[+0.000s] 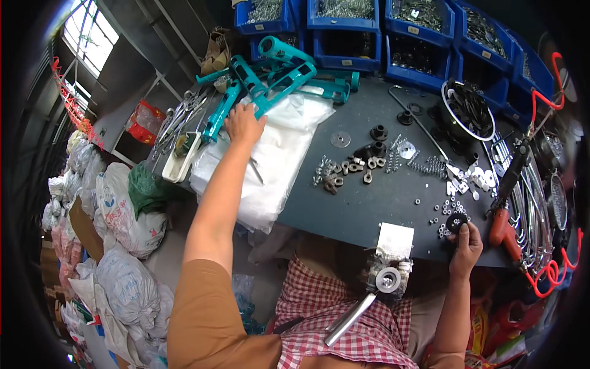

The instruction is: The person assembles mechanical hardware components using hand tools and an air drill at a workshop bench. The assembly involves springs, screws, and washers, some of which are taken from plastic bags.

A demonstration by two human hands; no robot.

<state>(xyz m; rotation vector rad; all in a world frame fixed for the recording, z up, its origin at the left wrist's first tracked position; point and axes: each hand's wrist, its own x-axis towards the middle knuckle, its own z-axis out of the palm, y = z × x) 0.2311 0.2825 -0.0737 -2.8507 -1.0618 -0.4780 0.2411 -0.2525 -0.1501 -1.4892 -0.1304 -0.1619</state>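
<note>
My left hand (244, 125) reaches out to the far left, its fingers curled against the near end of a teal plastic housing (284, 86). More teal housings (221, 111) lie piled around it on white plastic sheeting (270, 154). At the right front edge, my right hand (467, 249) pinches a round black disc (456, 222) with a hole in its middle. Small metal nuts (444, 232) lie scattered beside that disc. Between my arms, at the table's edge, stands a metal fixture (387, 280) with a ring on it and a tubular lever (350, 320).
Dark metal fittings, springs (427, 166) and washers (340, 139) spread over the dark table (332, 209). Blue bins (347, 61) of hardware line the back. A bowl of black parts (468, 111) and a red-handled power tool (505, 230) are at right. Stuffed sacks (129, 277) fill the left floor.
</note>
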